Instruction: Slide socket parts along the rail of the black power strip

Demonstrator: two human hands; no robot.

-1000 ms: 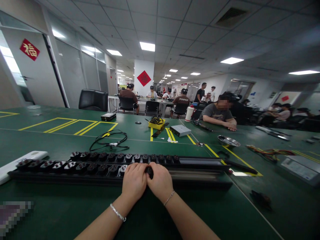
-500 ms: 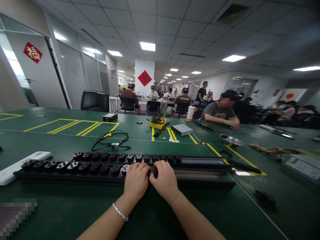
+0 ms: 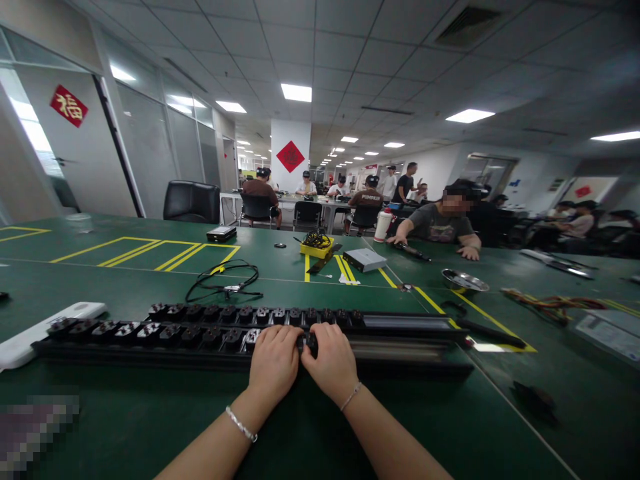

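Observation:
A long black rail [image 3: 400,347] lies across the green table in front of me, its left part filled with two rows of small black socket modules [image 3: 165,330]. My left hand [image 3: 274,363] and my right hand [image 3: 333,360] sit side by side on the near row, fingers curled down. Together they pinch one black module [image 3: 306,343] at the end of the filled row. A bracelet shows on each wrist.
A white strip [image 3: 45,323] lies at the rail's left end. Behind the rail are a black cable loop [image 3: 223,280], a yellow tray of cables [image 3: 315,245], a grey box [image 3: 365,259] and a metal bowl [image 3: 465,280]. A person sits across the table at the right; others work at far tables.
Both hands stay on the same module. The view has shifted slightly, so the rail and hands sit a little further right. The person across the table has stretched one arm out.

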